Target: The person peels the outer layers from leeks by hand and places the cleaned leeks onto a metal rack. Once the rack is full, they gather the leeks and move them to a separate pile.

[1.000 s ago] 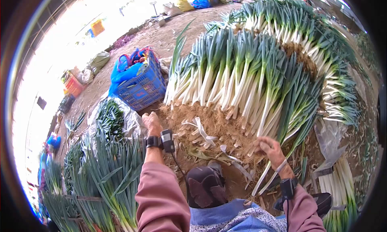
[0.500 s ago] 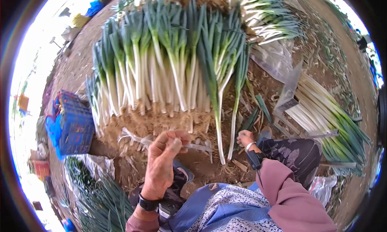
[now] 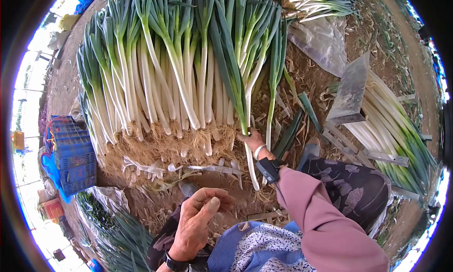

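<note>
My right hand [image 3: 253, 140] is closed around the white stalk of a long leek [image 3: 250, 163], whose roots point down toward me. Beside it, just right of the hand, another single leek [image 3: 271, 114] stands with its green leaves upward. A wide, dense row of leeks [image 3: 165, 78] lies in front, white shafts and brown roots toward me. Near my lap hovers my left hand [image 3: 200, 217], its fingers loosely curved, the thumb apart and no object visible in it. A pale strip [image 3: 205, 168] stretches over the ground below the roots.
To the right, trimmed leeks [image 3: 382, 116] lie in a metal rack [image 3: 382, 157] with an upright metal plate [image 3: 350, 90]. A blue crate [image 3: 75, 154] stands at left. Green leaves [image 3: 118, 234] are heaped at lower left. Plastic sheeting [image 3: 321, 40] lies at upper right.
My right hand has moved left and up from beside my knee and taken hold of the leek stalk. My left hand has dropped closer to my lap. The camera view has shifted.
</note>
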`<state>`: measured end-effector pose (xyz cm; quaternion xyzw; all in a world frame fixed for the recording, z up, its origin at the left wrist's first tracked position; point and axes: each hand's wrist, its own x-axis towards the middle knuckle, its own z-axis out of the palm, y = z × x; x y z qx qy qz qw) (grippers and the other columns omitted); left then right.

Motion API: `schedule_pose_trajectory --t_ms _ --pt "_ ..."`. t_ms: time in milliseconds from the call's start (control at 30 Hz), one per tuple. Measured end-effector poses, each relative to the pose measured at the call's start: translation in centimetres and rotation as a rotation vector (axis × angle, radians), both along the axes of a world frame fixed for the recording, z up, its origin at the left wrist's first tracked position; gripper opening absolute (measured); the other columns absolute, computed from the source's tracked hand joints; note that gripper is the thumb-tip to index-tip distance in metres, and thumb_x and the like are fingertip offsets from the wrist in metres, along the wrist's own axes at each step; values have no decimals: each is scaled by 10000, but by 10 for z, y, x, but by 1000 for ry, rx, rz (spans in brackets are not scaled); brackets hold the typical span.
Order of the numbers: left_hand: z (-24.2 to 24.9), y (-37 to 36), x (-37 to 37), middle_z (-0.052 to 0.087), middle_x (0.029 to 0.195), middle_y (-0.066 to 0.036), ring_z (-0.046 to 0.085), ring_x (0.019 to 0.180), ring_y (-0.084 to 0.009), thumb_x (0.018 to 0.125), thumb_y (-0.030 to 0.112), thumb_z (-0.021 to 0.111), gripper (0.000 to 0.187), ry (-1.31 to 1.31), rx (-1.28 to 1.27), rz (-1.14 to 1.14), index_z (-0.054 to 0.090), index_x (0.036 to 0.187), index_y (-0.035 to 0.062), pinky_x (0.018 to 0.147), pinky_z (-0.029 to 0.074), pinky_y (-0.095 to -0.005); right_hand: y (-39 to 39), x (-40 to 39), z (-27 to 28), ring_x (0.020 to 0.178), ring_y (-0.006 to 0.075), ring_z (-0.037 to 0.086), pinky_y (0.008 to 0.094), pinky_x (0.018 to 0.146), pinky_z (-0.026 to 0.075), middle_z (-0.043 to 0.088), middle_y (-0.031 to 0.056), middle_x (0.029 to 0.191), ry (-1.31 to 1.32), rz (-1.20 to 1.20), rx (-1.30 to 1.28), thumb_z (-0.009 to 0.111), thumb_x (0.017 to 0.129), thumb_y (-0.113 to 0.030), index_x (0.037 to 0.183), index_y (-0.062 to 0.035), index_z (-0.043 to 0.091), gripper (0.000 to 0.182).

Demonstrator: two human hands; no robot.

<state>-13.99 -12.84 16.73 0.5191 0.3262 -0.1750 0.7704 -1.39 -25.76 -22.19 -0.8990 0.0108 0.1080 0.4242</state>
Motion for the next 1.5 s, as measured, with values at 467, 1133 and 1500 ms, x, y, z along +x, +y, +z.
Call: schedule_pose_trajectory --t_ms 467,1133,1500 --pt "9 -8 -4 644 986 -159 603 909 -208 924 190 546 298 54 29 -35 589 1070 -66 847 464 -350 -119 35 51 410 76 440 220 311 338 465 -18 572 -86 -564 456 681 837 -262 812 -93 515 238" --pt "2 2 -8 654 1011 -99 599 867 -139 951 161 515 251 90 -81 -2 577 1095 -35 790 460 -260 46 156 37 721 322 635 403 651 514 653 196 846 119 -357 97 726 693 -148 980 53 569 384" --pt "10 1 -20 656 994 -94 596 862 -132 950 147 505 237 94 -101 12 574 1092 -31 791 464 -258 -112 82 97 422 106 431 264 352 359 489 0 629 345 -543 770 626 864 -205 986 -77 533 200"
